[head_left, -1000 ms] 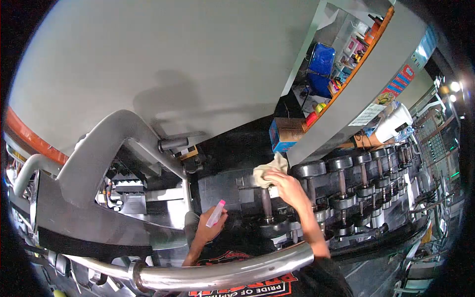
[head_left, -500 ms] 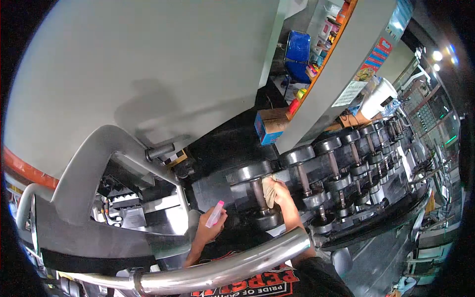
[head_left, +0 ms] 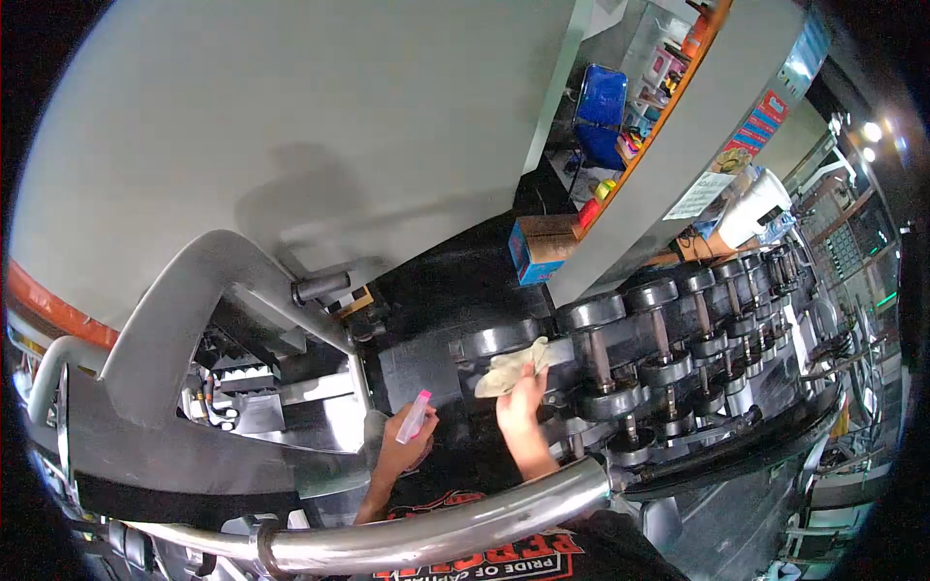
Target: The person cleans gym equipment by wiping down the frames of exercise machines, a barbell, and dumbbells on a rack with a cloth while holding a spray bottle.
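Observation:
My left hand (head_left: 404, 443) is closed round a small clear bottle (head_left: 413, 422) with a pink top, held tilted. My right hand (head_left: 523, 399) grips a beige cloth (head_left: 504, 374), which spreads out over the nearest dumbbell (head_left: 500, 338). Only that dumbbell's far head shows well; the cloth and hand cover most of its handle. Whether the cloth presses on the metal, I cannot tell. Just to the right lies another dumbbell (head_left: 599, 360) with a bare handle.
Several more dumbbells line the rack toward the right. A thick chrome bar (head_left: 436, 523) crosses low in front of me, joined to a grey machine frame (head_left: 174, 320) at left. Beyond the rack are a cardboard box (head_left: 544, 247), a pillar and a blue chair (head_left: 601, 111).
My right hand has drawn the cloth leftward, and the cloth now lies more spread out across the dumbbell. The view has shifted slightly. My left hand still holds the bottle.

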The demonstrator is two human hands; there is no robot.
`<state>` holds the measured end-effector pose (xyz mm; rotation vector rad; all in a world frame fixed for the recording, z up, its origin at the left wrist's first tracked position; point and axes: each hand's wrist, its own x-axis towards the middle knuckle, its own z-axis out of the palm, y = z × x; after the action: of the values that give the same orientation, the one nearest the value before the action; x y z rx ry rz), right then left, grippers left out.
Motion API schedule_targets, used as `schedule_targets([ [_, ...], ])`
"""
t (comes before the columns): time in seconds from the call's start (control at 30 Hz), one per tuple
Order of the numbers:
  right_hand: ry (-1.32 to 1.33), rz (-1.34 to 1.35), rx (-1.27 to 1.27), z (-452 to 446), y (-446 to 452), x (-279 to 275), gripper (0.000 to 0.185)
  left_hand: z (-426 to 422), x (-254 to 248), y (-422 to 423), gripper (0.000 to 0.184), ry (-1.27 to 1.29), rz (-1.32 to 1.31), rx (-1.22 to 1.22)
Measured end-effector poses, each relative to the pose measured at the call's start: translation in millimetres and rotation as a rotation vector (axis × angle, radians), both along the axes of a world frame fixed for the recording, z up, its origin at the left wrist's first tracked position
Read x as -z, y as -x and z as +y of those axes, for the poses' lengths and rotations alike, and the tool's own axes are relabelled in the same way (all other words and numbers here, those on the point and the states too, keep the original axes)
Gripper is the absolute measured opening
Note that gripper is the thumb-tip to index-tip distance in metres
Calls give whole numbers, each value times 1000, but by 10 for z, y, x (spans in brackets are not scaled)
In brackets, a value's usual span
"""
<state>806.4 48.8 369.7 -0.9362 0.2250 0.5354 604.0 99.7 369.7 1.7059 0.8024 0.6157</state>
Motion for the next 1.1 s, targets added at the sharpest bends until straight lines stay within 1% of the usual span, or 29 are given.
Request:
schedule_targets([
  [0.03,-9,-88,9,-34,82,123,44,-4,15,2,17,25,27,-19],
  [0.07,-74,-108,-39,-94,156,272,46,-7,29,0,17,51,54,-36],
  [0.1,10,-110,-58,-128,260,190,45,-9,49,-1,17,55,57,-32],
  [0.17,-14,-46,-284,-263,376,183,43,10,59,-19,17,38,41,-59],
  [0.2,117,-11,-421,-290,377,279,41,20,39,-35,17,37,42,-57],
  [0.23,-2,141,-594,-314,373,348,37,22,10,-46,17,87,22,-65],
  [0.27,-49,305,-637,-315,381,506,37,29,-16,-49,16,134,3,-76],
  [0.3,-97,470,-681,-273,380,622,37,40,-2,-43,16,129,4,-81],
  [0.33,-101,472,-689,-211,373,740,37,46,33,-29,16,143,-22,-82],
  [0.4,-149,528,-528,-23,338,778,39,59,72,4,17,154,-50,-90],
  [0.43,-148,559,-441,67,274,792,36,63,89,24,16,159,-58,-99],
  [0.47,-175,570,-424,161,184,968,35,63,101,40,16,165,-65,-105],
  [0.5,-204,581,-405,269,121,886,34,63,109,56,16,163,-65,-107],
  [0.53,-148,591,-364,315,43,796,33,67,115,77,16,166,-40,-103],
  [0.57,-109,695,-310,350,-21,715,32,68,125,100,17,169,-14,-97],
  [0.63,-83,679,-353,261,-43,683,32,84,222,130,18,118,-31,-97],
  [0.7,-251,683,-475,51,-166,840,31,87,216,139,19,75,-48,-106],
  [0.73,-381,627,-556,-107,-238,873,30,82,178,138,19,110,-29,-100],
  [0.77,-496,658,-628,-224,-340,792,30,80,148,122,19,146,-11,-94],
  [0.8,-526,642,-611,-327,-417,651,32,84,150,100,19,150,-13,-94],
  [0.83,-557,624,-594,-423,-489,489,33,90,152,74,18,16,-19,-86],
  [0.87,-497,608,-547,-507,-559,294,34,99,150,42,17,-120,-25,-78],
  [0.9,-437,592,-499,-584,-640,166,36,96,37,5,17,-117,-28,-77],
  [0.93,-429,542,-469,-654,-773,274,32,80,-98,-12,16,-33,-5,-65],
  [0.97,-408,452,-386,-714,-859,268,36,69,-189,-33,16,52,19,-54],
  [1.03,-347,116,-174,-707,-825,-192,41,59,-203,-73,15,37,25,-39],
  [1.1,-57,-253,28,-598,-900,-296,45,40,-177,-83,15,21,28,-24],
])
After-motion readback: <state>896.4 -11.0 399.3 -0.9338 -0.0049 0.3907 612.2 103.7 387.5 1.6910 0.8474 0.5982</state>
